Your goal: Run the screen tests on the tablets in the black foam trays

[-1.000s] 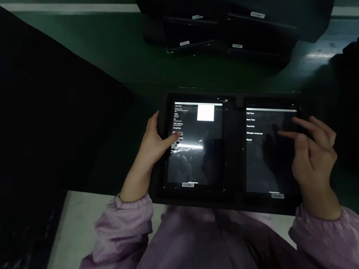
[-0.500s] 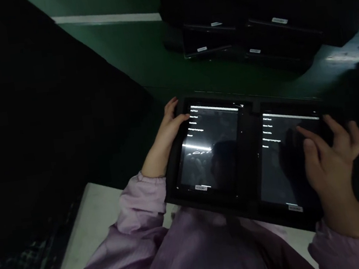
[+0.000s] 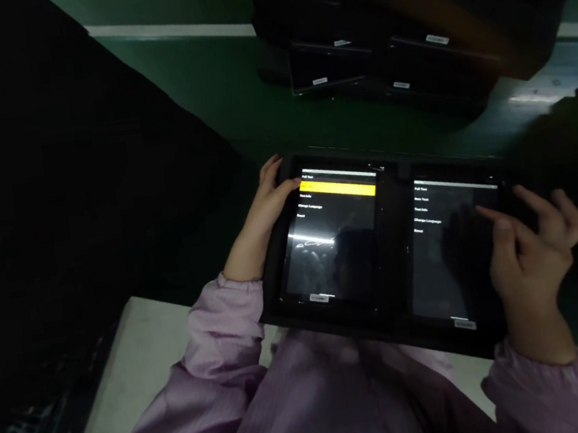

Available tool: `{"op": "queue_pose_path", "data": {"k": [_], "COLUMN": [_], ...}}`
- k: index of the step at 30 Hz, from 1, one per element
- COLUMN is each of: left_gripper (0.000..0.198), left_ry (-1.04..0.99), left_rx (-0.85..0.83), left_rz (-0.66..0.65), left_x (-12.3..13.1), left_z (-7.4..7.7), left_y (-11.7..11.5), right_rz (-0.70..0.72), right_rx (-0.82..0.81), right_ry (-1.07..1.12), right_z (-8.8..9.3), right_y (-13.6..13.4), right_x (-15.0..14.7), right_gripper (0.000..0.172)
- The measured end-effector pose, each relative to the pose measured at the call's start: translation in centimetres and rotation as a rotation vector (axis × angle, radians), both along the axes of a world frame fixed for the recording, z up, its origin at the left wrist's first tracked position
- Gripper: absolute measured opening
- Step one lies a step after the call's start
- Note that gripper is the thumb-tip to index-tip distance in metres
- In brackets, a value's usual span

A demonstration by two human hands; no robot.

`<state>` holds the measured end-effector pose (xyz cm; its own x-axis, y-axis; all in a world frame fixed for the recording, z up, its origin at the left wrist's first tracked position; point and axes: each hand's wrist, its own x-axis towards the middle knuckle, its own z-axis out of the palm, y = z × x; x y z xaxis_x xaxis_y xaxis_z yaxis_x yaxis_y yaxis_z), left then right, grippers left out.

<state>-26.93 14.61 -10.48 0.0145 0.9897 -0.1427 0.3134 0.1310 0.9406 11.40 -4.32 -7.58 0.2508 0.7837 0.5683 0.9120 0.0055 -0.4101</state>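
Note:
A black tray (image 3: 396, 231) lies above my lap with two tablets side by side in it. The left tablet (image 3: 332, 239) shows a text menu with a yellow bar on its second line. On the right tablet (image 3: 449, 259) a similar menu has no coloured bar. My left hand (image 3: 265, 205) grips the tray's left edge, its thumb by the left tablet's upper left corner. Over the right side of the right tablet is my right hand (image 3: 531, 255), holding nothing, fingers apart and index finger extended near the screen; whether it touches cannot be told.
Stacked black trays with labelled tablets (image 3: 322, 66) stand beyond, on a green surface (image 3: 194, 65) with a white line. A large dark shape (image 3: 74, 166) fills the left side. A pale surface (image 3: 142, 356) shows beside my left sleeve.
A yellow bar has appeared on the left tablet's menu. The tray and stacked trays sit slightly further left in view. My right index finger stays near the right screen.

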Motion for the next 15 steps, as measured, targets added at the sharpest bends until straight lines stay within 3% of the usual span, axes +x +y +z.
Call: {"op": "queue_pose_path", "data": {"k": [8, 15], "left_gripper": [0.068, 0.065], "left_ry": [0.018, -0.033], "left_rx": [0.009, 0.016], "left_rz": [-0.003, -0.015], "left_x": [-0.02, -0.30], "left_z": [-0.12, -0.39], "left_y": [-0.19, -0.03], "right_rz": [0.070, -0.018], "right_rx": [-0.179, -0.025], "right_ry": [-0.031, 0.019], "right_z": [-1.11, -0.81], "right_y": [0.26, 0.18], "right_x": [0.24, 0.42], "right_gripper": [0.047, 0.045]}}
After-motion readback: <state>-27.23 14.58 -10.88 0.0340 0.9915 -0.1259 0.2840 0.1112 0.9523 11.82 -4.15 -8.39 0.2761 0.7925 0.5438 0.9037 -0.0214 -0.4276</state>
